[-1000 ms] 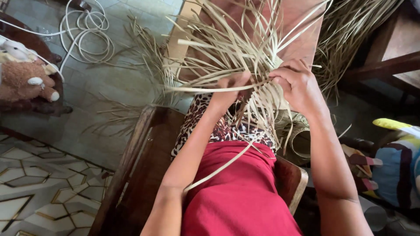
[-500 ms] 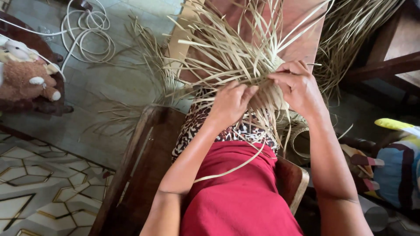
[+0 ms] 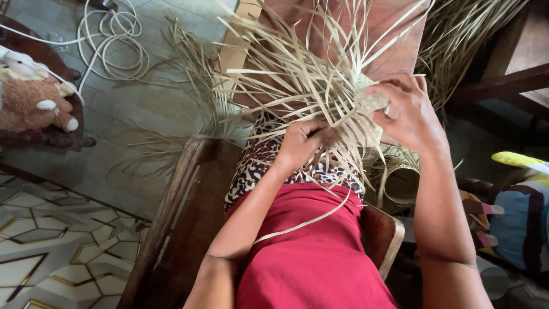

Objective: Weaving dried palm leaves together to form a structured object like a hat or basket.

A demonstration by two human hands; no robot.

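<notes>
both hands (image 3: 303,143) (image 3: 409,114) clamp the pale, half-woven palm-strip mat (image 3: 337,97); light, springy, probably brittle strips, best gripped near the woven centre.

Both hands are working pale strips (image 3: 309,86) — the left hand (image 3: 303,143) pinching some over the lap, the right hand (image 3: 409,111) gripping the woven piece (image 3: 370,103) — beside a wooden chair (image 3: 189,206).
</notes>
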